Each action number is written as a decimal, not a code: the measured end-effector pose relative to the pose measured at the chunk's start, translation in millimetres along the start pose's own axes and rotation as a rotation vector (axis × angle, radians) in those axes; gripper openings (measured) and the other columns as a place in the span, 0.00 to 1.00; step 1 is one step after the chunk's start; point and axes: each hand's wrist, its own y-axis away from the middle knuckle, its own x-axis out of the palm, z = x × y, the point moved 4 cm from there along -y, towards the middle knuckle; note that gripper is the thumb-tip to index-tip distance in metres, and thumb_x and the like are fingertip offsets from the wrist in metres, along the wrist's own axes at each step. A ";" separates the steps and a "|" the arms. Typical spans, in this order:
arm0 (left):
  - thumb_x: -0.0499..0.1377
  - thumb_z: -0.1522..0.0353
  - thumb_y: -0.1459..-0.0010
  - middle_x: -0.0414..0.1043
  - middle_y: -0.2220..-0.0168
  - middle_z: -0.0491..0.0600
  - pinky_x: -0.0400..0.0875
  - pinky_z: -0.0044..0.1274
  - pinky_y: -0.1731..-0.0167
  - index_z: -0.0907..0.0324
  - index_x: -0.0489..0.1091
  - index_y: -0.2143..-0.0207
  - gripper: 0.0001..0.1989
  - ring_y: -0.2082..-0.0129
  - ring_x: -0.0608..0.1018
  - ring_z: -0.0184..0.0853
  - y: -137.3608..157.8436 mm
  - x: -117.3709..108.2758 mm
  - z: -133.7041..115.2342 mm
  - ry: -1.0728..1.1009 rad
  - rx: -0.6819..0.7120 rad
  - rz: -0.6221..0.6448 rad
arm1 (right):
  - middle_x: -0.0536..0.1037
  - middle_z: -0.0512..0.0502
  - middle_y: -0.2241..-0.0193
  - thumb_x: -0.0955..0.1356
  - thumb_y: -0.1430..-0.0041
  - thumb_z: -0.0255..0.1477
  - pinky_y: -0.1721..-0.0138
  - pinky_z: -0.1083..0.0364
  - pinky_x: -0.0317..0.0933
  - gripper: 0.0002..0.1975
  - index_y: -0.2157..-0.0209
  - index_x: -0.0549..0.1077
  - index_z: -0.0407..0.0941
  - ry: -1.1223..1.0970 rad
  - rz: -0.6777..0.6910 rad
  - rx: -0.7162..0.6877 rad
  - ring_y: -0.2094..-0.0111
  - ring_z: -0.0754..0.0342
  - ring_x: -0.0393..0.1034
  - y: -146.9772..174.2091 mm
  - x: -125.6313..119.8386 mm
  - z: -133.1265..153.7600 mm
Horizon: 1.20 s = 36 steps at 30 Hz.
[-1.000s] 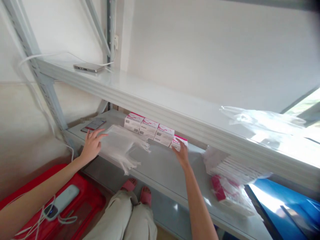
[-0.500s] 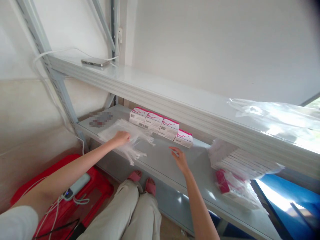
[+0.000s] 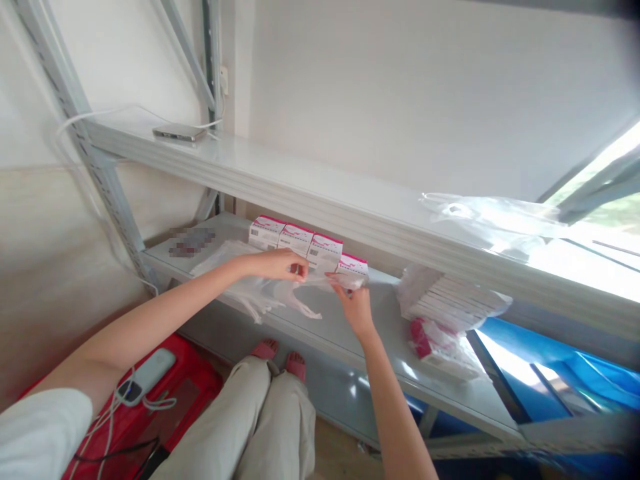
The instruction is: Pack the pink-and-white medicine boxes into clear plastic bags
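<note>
Over the lower shelf, my left hand is closed in a pinch on a thin clear plastic bag. My right hand pinches the same bag near its other side, just in front of the boxes. More plastic bags lie flat on the shelf beneath and left of my left forearm. Behind my hands stands a row of several white and pink boxes; my left hand hides part of their lower fronts.
Wrapped white boxes and a pink-ended package sit on the lower shelf at right. The upper shelf overhangs, bearing a phone and clear plastic. A red plastic container stands at lower left.
My left hand has moved right from the pile, drawing a bag with it. My right hand, empty before, has closed on that bag. The view has shifted slightly right.
</note>
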 end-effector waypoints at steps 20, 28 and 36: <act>0.55 0.76 0.46 0.71 0.71 0.47 0.67 0.22 0.66 0.63 0.65 0.67 0.03 0.70 0.74 0.31 -56.5 52.2 37.0 0.400 -0.021 -0.155 | 0.75 0.43 0.59 0.58 0.44 0.22 0.50 0.44 0.59 0.16 0.61 0.74 0.48 0.323 -0.573 -0.113 0.53 0.47 0.68 97.7 -85.7 54.4; 0.50 0.80 0.45 0.68 0.70 0.46 0.63 0.20 0.65 0.62 0.69 0.65 0.11 0.69 0.70 0.29 -53.2 46.1 -8.8 0.239 0.171 -0.160 | 0.77 0.44 0.68 0.59 0.36 0.30 0.66 0.53 0.65 0.17 0.47 0.66 0.47 0.393 0.067 0.135 0.70 0.50 0.71 65.7 -16.6 21.7; 0.50 0.81 0.43 0.74 0.63 0.49 0.65 0.20 0.62 0.60 0.74 0.58 0.18 0.66 0.74 0.30 -47.4 44.1 -17.1 0.151 0.179 -0.190 | 0.70 0.38 0.50 0.62 0.39 0.36 0.53 0.45 0.64 0.23 0.43 0.64 0.48 0.007 -0.208 0.136 0.52 0.46 0.66 65.9 -17.5 13.8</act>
